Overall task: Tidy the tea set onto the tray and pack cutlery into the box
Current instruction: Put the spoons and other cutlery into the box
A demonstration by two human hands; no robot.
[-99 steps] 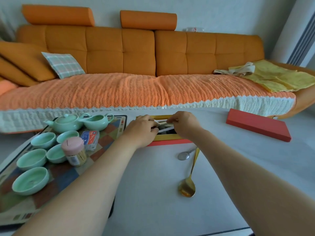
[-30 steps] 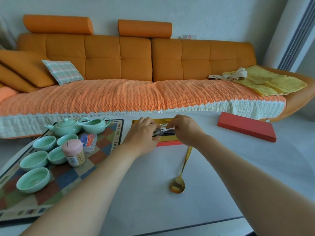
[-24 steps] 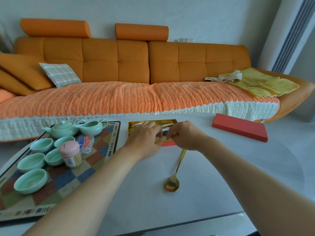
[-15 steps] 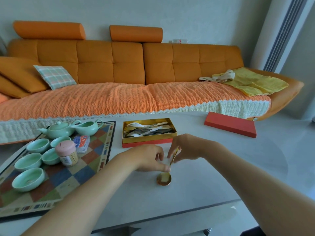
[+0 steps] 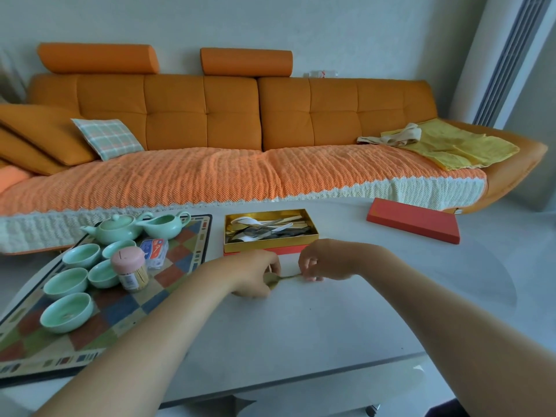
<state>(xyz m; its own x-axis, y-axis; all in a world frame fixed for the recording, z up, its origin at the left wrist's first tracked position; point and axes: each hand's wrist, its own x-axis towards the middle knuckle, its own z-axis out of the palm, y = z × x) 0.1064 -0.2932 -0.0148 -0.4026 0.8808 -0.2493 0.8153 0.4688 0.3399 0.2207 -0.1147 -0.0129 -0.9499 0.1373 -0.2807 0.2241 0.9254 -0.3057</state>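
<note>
One long sofa (image 5: 210,130) fills the back of our view, and before it the pale worktop (image 5: 331,320) carries everything that matters. On our left lies the chequered tray (image 5: 180,260), and the tea set looks settled on it: teapot (image 5: 115,229) and pitcher (image 5: 165,225) at the far edge, five cups (image 5: 66,311) in front of them. The red lid (image 5: 413,220) lies well apart on the right. The box (image 5: 270,239) stands open between tray and lid, with mixed cutlery (image 5: 264,230) lying in it. Just this side of the box our two hands meet at the gold spoon (image 5: 284,277), which we judge to be the last loose piece. The left hand (image 5: 255,276) has its grip curled round the bowl end; the right hand (image 5: 326,260) pinches the tip of the handle between thumb and fingertips. We cannot tell whether the spoon is off the worktop or resting on it. To do this step well, we would hold the spoon level, carry it low over the near wall of the box, and turn it to lie along the box's length with the other handles, so it nests and does not bridge the rim. One grip should let go first, or the hands will crowd each other over the narrow opening. Once the spoon lies flat, the lid should seat cleanly.
</note>
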